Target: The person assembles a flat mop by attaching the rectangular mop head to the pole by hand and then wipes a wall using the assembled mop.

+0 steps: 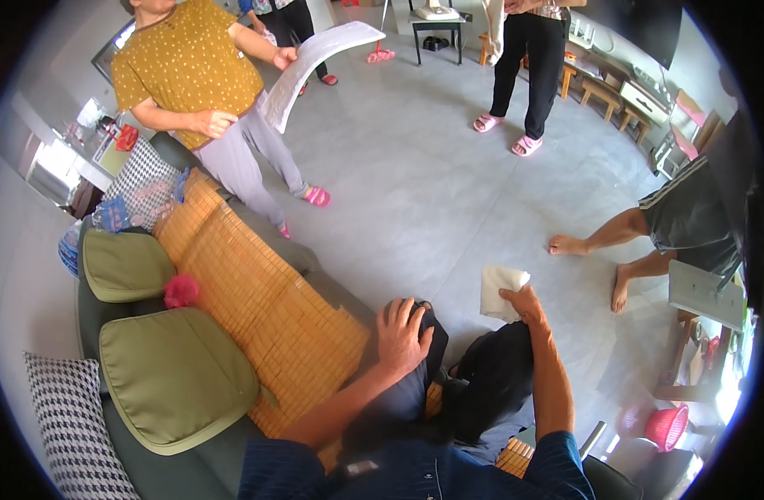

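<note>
My left hand (403, 337) lies on my left knee in dark trousers, its fingers spread and nothing in it. Above my right knee, my right hand (525, 305) grips an off-white, folded sheet (500, 290) by its edge, thumb on the near face. Whether the sheet is paper or cloth I cannot tell. Under me and to my left runs a dark sofa covered with a bamboo seat mat (257, 292).
Two green cushions (177, 379) and a checked pillow (73, 425) line the sofa. A person in a mustard top (182, 67) holds a large white curved sheet (319, 62). Other people stand ahead and to the right. A pink basket (667, 427) sits at the right.
</note>
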Available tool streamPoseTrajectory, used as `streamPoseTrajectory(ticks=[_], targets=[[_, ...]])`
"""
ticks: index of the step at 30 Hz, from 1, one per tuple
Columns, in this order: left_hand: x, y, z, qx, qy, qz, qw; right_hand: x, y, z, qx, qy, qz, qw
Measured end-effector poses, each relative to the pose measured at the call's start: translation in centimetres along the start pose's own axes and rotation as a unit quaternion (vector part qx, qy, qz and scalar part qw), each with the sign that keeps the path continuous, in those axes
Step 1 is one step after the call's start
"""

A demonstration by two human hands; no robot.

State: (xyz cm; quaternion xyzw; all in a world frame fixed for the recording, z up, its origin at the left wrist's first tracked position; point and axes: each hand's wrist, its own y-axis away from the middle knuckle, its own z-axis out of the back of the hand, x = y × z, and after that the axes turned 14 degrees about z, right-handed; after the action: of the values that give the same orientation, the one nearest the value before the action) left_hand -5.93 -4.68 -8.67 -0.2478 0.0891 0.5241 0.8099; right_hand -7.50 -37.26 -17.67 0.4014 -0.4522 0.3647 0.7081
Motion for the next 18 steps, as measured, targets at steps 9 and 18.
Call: streamPoseTrajectory(ticks=[9, 18], targets=[[-0.07, 0.0, 0.3, -0.008, -0.004, -0.004, 1.0, 1.28, 0.52, -0.12, 0.01, -0.008, 0.011, 1.0], [-0.25, -0.14, 0.55, -0.018, -0.008, -0.011, 1.0, 0.77, 0.21, -0.19, 0.004, -0.023, 0.01, 1.0]])
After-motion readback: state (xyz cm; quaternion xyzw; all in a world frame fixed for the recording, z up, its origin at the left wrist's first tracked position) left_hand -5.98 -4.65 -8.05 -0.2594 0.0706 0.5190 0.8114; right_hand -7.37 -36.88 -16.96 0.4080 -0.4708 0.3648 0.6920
